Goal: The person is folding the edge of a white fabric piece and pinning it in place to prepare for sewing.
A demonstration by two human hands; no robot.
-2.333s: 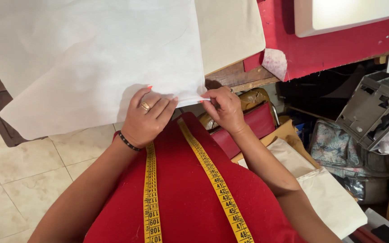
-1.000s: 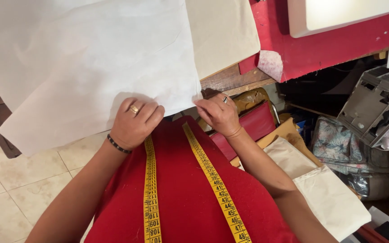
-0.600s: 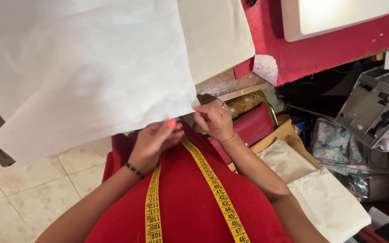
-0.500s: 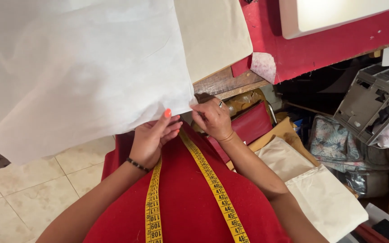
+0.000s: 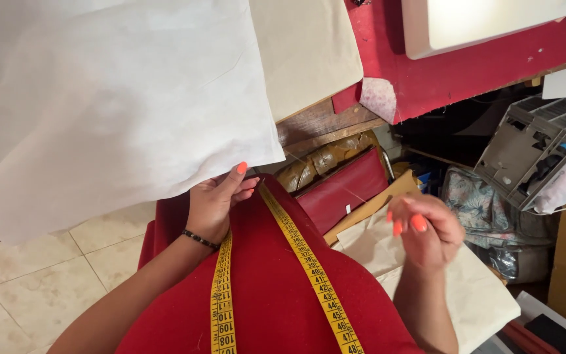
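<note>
Since a moment ago, my right hand (image 5: 424, 231) has come away from the edge of the white fabric (image 5: 119, 105) and now hangs loosely curled, holding nothing, over the cream paper pieces (image 5: 466, 295) beside my lap. My left hand (image 5: 216, 202) stays under the fabric's lower edge, fingers pinching it. Most of the fabric lies on the wooden table (image 5: 316, 124), its lower part hanging off, and a yellow tape measure (image 5: 299, 246) drapes down my red top.

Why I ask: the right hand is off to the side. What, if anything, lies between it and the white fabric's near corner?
Nothing visible blocks it. Between the right hand and the white fabric is open space above the red pouch; the left hand touches the edge.
</note>
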